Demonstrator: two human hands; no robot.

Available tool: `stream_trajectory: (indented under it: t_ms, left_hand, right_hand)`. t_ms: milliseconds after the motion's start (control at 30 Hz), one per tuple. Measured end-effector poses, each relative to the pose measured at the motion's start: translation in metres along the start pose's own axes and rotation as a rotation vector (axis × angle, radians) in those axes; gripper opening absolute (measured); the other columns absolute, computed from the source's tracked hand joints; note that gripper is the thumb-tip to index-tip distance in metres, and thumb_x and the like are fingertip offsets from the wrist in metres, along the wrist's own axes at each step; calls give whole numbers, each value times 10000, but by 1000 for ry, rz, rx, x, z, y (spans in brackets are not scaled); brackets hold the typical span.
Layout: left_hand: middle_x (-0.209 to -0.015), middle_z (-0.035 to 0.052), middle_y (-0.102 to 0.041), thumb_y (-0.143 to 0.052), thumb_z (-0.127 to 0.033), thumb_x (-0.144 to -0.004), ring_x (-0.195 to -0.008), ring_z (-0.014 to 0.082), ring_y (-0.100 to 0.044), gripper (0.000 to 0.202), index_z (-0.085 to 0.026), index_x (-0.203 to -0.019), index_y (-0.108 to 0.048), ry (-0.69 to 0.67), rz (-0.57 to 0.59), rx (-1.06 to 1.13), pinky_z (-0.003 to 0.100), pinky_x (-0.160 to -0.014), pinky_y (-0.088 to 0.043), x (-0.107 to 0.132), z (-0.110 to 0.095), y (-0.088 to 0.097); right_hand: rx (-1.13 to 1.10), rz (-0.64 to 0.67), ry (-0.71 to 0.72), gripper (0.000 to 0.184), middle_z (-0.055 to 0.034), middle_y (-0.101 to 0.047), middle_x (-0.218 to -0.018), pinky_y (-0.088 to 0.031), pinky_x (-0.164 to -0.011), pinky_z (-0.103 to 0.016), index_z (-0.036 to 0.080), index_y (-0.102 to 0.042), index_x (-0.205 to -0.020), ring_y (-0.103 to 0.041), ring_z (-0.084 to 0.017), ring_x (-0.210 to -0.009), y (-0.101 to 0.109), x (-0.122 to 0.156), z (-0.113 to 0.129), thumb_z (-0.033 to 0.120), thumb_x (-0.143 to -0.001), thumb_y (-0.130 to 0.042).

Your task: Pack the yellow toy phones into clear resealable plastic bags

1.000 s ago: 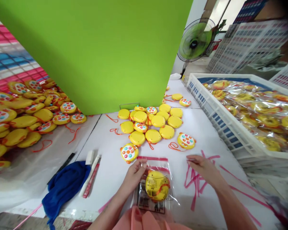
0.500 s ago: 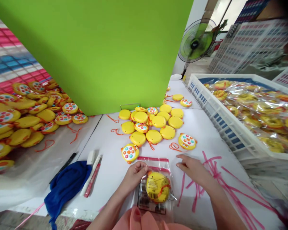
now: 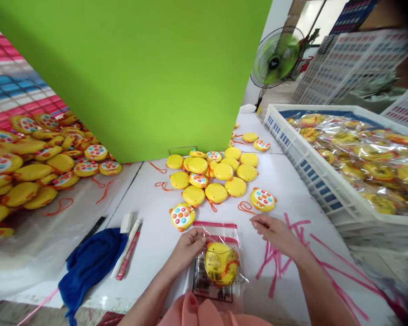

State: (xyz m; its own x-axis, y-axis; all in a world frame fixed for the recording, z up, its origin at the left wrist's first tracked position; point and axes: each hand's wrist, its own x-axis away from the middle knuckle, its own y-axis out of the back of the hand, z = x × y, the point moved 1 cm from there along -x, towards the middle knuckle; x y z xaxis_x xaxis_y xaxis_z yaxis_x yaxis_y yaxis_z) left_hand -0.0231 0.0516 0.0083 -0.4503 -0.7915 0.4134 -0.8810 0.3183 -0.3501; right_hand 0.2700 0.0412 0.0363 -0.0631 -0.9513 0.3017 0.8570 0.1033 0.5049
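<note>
A clear zip bag (image 3: 220,235) with a red seal strip lies on the white table (image 3: 156,244) in front of me. A yellow round toy (image 3: 221,263) with an orange cord sits inside it. My left hand (image 3: 187,248) pinches the bag's left edge near the opening. My right hand (image 3: 275,232) hovers just right of the bag, fingers loosely curled, holding nothing that I can see. A loose yellow toy with coloured buttons (image 3: 181,215) lies just beyond the bag, and another yellow toy with coloured buttons (image 3: 263,199) lies past my right hand.
A heap of yellow toys (image 3: 214,174) lies mid-table below a green panel (image 3: 139,72). More toys (image 3: 30,167) pile at the left. A white crate (image 3: 312,172) of bagged toys stands right. A blue cloth (image 3: 88,265), markers (image 3: 127,249) and a fan (image 3: 275,56) are nearby.
My right hand has moved left toward the bag and a little farther from me. The left hand keeps its pinch on the bag's edge.
</note>
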Motion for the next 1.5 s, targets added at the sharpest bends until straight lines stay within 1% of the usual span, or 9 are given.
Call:
stream_trajectory:
  t_ms: [400,600,800,900,1100,1200,1367,1433,1500]
  left_hand:
    - [-972,117,-725,-765,-427,-716,-798,183,-665,430,-138,-1017,-664,47,-33,77,273,-715,-482,1,0,0]
    - [-920,103,-732,-752,-406,-708,-793,204,-671,424,-141,-1035,-704,53,-54,89,352,-792,-507,1,2,3]
    - [-860,89,-721,-601,-237,-697,-807,213,-655,129,-138,-676,-681,17,18,14,309,-747,-498,4,-8,3]
    - [-918,113,-713,-575,-307,-736,-900,246,-645,198,-145,-643,-641,-22,53,4,311,-755,-492,7,-15,0]
    - [-839,104,-700,-626,-490,-777,-853,236,-641,365,-141,-669,-633,-24,-60,-93,316,-757,-487,8,-7,-7]
    - [-758,58,-657,-641,-483,-777,-691,171,-596,339,-144,-761,-631,-21,-104,-241,278,-663,-468,4,1,-9]
    - [-782,13,-586,-589,-272,-817,-648,144,-544,97,-182,-842,-618,-212,-115,-748,267,-644,-432,1,-2,-17]
    - [-937,31,-584,-584,-196,-808,-728,151,-566,125,-197,-930,-615,-262,-120,-979,283,-711,-444,3,-4,-24]
    - [-1023,41,-573,-588,-180,-818,-808,170,-582,172,-207,-987,-596,-264,-123,-1196,294,-739,-454,5,-5,-32]
  right_hand:
    - [-183,273,132,254,-7,-674,-755,-479,-617,-272,173,-667,-997,-603,-153,-653,-52,-3,27,331,-833,-554]
    - [-320,230,77,287,-44,-716,-813,-482,-652,-291,162,-692,-999,-616,-160,-686,-35,4,5,361,-821,-587]
    - [-319,194,109,273,-69,-720,-886,-516,-707,-331,173,-726,-893,-642,-191,-768,-24,6,-1,395,-814,-590]
    - [-394,129,22,398,-81,-718,-902,-502,-587,-285,155,-669,-988,-636,-168,-678,-30,3,6,502,-846,-537]
    - [-181,295,66,391,-1,-631,-620,-405,-487,-230,167,-617,-691,-561,-133,-543,-39,6,14,527,-834,-562]
    - [-176,75,62,373,-16,-648,-657,-459,-538,-266,171,-639,-744,-587,-157,-580,-2,5,6,532,-818,-578]
    - [-410,-1065,255,363,-123,-666,-987,-533,-739,-348,176,-609,-1044,-661,-207,-807,77,6,2,485,-871,-534]
    - [-335,-1163,326,377,-135,-640,-1112,-523,-825,-385,199,-572,-1152,-653,-225,-930,82,0,1,465,-899,-483]
    - [-96,-1027,270,417,-136,-623,-1172,-496,-890,-440,204,-563,-1198,-624,-255,-1023,70,-14,-5,471,-889,-478]
